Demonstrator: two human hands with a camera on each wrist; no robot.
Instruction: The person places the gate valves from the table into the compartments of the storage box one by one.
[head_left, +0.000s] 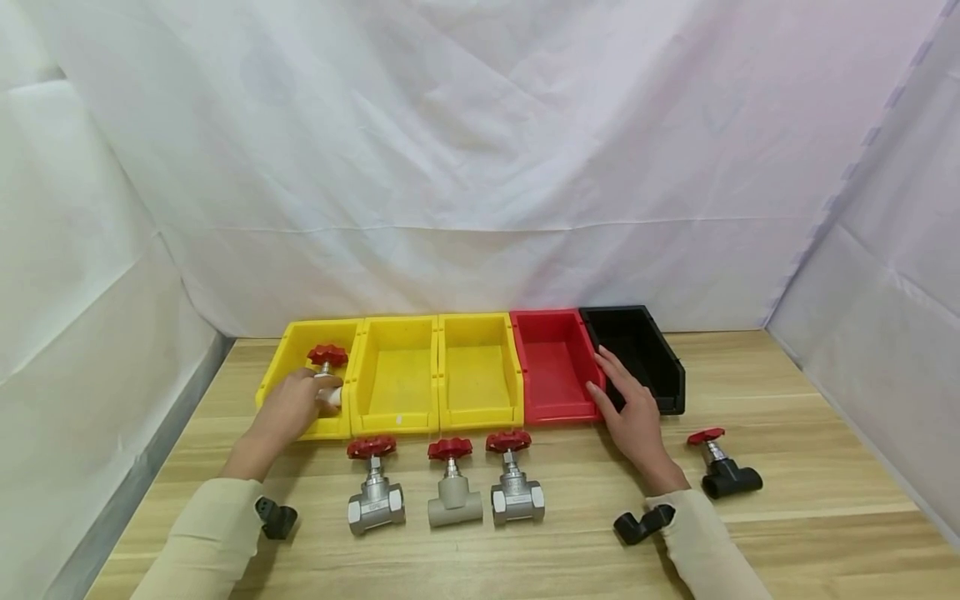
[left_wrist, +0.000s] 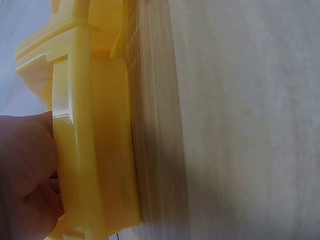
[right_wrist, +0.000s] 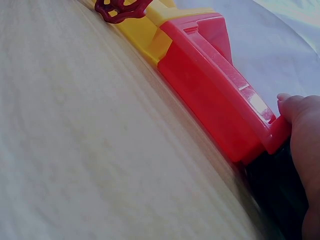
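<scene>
Head view: the left hand (head_left: 288,402) pinches a white valve (head_left: 333,397) by its body inside the leftmost yellow bin (head_left: 330,429), leaving its wheel clear; the right hand (head_left: 633,421) rests spread at the red bin's (head_left: 555,385) edge, perhaps for support.

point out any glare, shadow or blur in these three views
head: bright, even light on the white backdrop; left wrist: glare on the nearest yellow bin, soft shadow and hazy grain on the table; right wrist: bright reflection on the red bin's lip, black bin lost in darkness
</scene>
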